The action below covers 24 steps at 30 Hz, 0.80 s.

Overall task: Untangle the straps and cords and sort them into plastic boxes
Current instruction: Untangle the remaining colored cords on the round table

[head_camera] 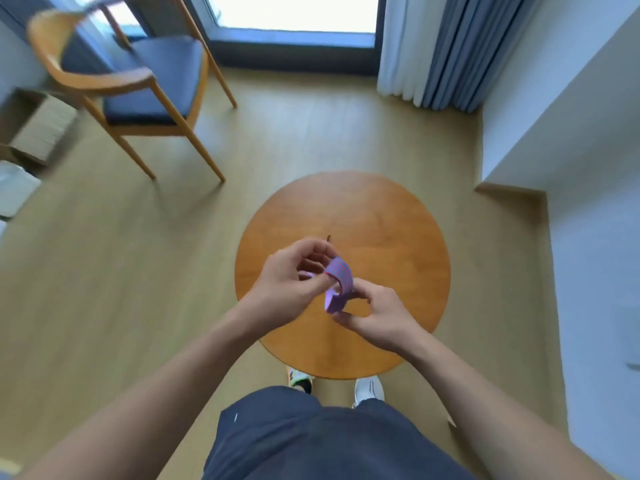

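You hold a purple strap (pixel 338 284) just above the round table (pixel 381 220). Your left hand (pixel 289 275) pinches its top end. Your right hand (pixel 375 315) pinches its bottom loop.

Pale wood floor (pixel 294 140); round wooden table (pixel 388 216) near the middle; wooden chair (pixel 138 81) with a dark blue seat at upper left, by an open cardboard box (pixel 38 129); bright window (pixel 294 12) at top, daylight pouring in; white and blue-grey curtains (pixel 440 53) beside it; white wall (pixel 571 116) on the right.
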### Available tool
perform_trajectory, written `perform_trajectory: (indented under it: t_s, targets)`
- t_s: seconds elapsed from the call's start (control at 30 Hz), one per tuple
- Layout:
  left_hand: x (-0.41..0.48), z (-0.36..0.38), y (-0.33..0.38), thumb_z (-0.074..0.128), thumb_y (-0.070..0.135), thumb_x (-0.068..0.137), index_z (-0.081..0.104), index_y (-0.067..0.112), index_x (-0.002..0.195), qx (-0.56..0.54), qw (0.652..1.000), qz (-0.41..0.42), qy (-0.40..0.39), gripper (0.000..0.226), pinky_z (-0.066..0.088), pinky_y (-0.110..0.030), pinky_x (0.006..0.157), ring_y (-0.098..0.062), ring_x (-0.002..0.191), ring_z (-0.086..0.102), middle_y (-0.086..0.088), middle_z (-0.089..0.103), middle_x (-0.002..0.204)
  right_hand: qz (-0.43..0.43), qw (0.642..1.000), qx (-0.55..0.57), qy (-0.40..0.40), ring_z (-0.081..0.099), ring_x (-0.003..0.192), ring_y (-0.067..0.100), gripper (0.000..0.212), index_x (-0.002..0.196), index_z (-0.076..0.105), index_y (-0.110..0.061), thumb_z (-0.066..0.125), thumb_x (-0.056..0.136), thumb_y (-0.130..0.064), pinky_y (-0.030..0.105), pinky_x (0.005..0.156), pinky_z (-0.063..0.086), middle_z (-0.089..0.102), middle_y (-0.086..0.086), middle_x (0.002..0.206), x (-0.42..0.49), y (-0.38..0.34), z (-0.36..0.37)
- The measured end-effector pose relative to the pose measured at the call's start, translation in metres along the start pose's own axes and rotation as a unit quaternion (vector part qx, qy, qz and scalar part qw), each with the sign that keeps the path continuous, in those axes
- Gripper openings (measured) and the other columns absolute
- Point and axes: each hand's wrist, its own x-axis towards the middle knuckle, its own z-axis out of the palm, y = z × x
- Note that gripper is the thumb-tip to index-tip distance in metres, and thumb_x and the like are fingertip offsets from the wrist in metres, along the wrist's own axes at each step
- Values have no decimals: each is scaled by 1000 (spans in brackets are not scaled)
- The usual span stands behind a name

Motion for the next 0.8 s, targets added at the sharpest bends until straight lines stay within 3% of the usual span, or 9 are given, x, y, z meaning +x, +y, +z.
perform_trajectory:
  t_s: [0.07, 0.2, 0.33, 0.5, 0.57, 0.63, 0.7, 0.8]
  targets:
    - [-5, -2, 27, 67, 12, 78, 72, 24, 96, -68, 997, 14, 38, 22, 58, -34, 75, -14, 79, 67, 5, 73, 86, -11, 998, 63, 1, 67, 90, 5, 22, 102, 75, -18, 76, 82, -10, 20, 82, 51, 75, -6, 93, -9, -14, -7]
    - [-14, -8, 66, 68, 15, 82, 76, 23, 95, -141, 987, 45, 66, 17, 60, -32, 72, -13, 77, 69, 5, 73, 85, -53, 989, 130, 40, 63, 77, 11, 8, 91, 73, -11, 73, 87, -5, 35, 78, 55, 72, 2, 83, -19, -40, -26]
    - [-21, -14, 94, 67, 16, 81, 77, 21, 92, -159, 982, 65, 77, 16, 60, -33, 70, -17, 75, 69, 0, 74, 85, -86, 982, 151, 72, 59, 72, 11, 7, 86, 69, -10, 67, 91, -4, 30, 70, 50, 68, 7, 80, -23, -60, -44]
    - [-28, -15, 119, 69, 12, 84, 80, 21, 91, -211, 973, 81, 34, 16, 61, -36, 68, -21, 78, 71, -6, 75, 88, -90, 984, 150, 13, 66, 88, 8, 26, 102, 63, -22, 78, 82, -17, 28, 80, 55, 70, 3, 98, -28, -73, -42]
    - [-27, -18, 129, 68, 4, 93, 77, 15, 97, -217, 969, 113, 24, 15, 62, -36, 70, -20, 78, 70, -5, 75, 88, -64, 991, 113, -7, 69, 85, 8, 20, 101, 67, -19, 78, 84, -20, 24, 77, 56, 72, 6, 99, -30, -74, -32]
    - [-21, -30, 137, 60, 0, 99, 75, 14, 100, -219, 964, 144, 38, 21, 61, -34, 73, -19, 79, 68, -2, 74, 86, -54, 993, 99, 15, 68, 75, 8, 10, 93, 71, -14, 73, 90, -23, 25, 72, 55, 73, 6, 84, -33, -75, -22]
    - [-14, -46, 138, 56, 1, 100, 75, 15, 103, -236, 959, 150, 47, 23, 59, -35, 78, -18, 83, 66, -2, 72, 90, -47, 991, 116, 57, 65, 66, 17, 21, 81, 68, -14, 65, 96, -28, 31, 69, 51, 66, 1, 66, -37, -78, -17]
    - [-8, -60, 120, 59, 14, 92, 68, 14, 121, -289, 952, 94, -36, 31, 49, -42, 93, -21, 100, 65, -9, 68, 111, -25, 974, 190, 118, 50, 46, 18, 30, 76, 54, -10, 60, 99, -28, 32, 52, 46, 50, 0, 51, -40, -93, -12]
